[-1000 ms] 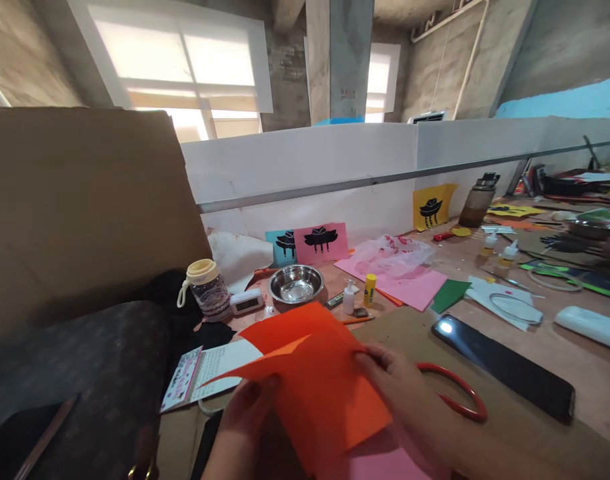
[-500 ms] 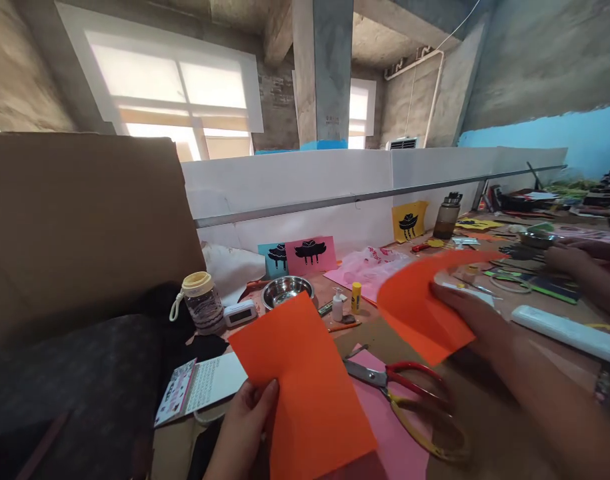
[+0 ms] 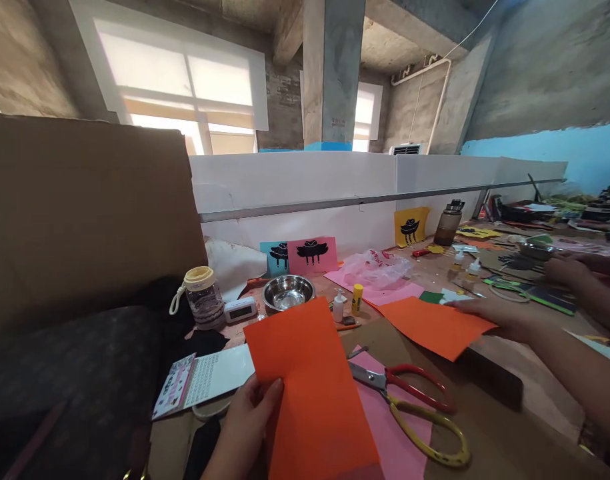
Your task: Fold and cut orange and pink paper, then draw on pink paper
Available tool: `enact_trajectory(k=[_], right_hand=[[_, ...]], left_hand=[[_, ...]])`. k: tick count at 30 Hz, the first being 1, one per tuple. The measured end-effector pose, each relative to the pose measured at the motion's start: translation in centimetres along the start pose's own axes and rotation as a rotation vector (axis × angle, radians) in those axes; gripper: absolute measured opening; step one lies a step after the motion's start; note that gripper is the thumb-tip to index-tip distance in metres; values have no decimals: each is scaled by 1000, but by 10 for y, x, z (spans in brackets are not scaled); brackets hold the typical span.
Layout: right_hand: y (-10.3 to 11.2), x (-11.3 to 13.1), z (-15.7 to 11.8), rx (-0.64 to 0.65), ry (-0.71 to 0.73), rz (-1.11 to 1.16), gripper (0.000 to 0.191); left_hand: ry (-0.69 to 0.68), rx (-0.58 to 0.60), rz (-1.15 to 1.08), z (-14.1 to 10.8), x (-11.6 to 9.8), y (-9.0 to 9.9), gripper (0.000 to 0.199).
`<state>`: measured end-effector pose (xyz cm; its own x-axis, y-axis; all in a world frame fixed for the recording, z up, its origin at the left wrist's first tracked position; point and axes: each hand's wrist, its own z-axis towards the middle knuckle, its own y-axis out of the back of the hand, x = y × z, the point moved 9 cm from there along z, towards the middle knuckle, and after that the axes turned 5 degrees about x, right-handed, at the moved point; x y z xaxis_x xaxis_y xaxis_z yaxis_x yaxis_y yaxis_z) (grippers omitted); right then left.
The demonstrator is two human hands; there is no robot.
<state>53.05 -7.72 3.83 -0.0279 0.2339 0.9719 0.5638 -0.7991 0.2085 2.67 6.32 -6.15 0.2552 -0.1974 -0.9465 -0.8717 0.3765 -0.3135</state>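
In my left hand (image 3: 249,417) is a sheet of orange paper (image 3: 309,380), pinched at its left edge between thumb and fingers and tilted up toward me. My right hand (image 3: 489,312) is at the far right edge of a second orange sheet (image 3: 435,327), which lies almost level low over the table; the thumb is hidden. Scissors (image 3: 379,380) with one red and one yellow handle rest between the two sheets, partly on pink paper (image 3: 385,427). The left sheet covers part of that pink paper.
A steel bowl (image 3: 288,293), a small white pump bottle (image 3: 338,307) and a yellow glue stick (image 3: 357,300) stand behind. At left are a jar (image 3: 205,300) and a sticker sheet (image 3: 217,377). Another person's hands (image 3: 569,270) work at far right. Cardboard (image 3: 85,220) rises at left.
My right hand has lowered the second orange sheet from a curled, raised position to nearly flat. My left hand still holds its sheet, slightly shifted right in view.
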Motion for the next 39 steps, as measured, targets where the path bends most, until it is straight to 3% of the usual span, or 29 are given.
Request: enact_trajectory(k=[1,3,6,9,12,16,20,26,33,39], right_hand=[[-9,-8,1,80,-46,33,8],[-26,-24,-1,196,-109,116,25],[-41,-43,-7,224,-119,214,42],[-51,-56,-8,230,-116,213,35],[-57,-53,-5,249,-81,169,18],[-75,-35,-5,340,-9,168,27],[-98,-29,-4,416,-2,234,17],[-121,-45,21,369,-88,369,12],[-180,-62,51,472,-200,383,20],[-195,-68,65,539,-161,286,22]], left_hand=[[10,9,-12,1,2,1,34],[37,29,-33,4,5,1,36],[66,43,-49,6,7,2,42],[56,31,-7,6,4,1,45],[51,17,1,2,1,-1,44],[61,31,-47,-1,3,-4,41],[97,68,-72,1,8,-3,41],[65,57,-27,3,7,-1,42],[108,62,-46,3,7,-5,47],[150,64,-87,2,5,-9,65]])
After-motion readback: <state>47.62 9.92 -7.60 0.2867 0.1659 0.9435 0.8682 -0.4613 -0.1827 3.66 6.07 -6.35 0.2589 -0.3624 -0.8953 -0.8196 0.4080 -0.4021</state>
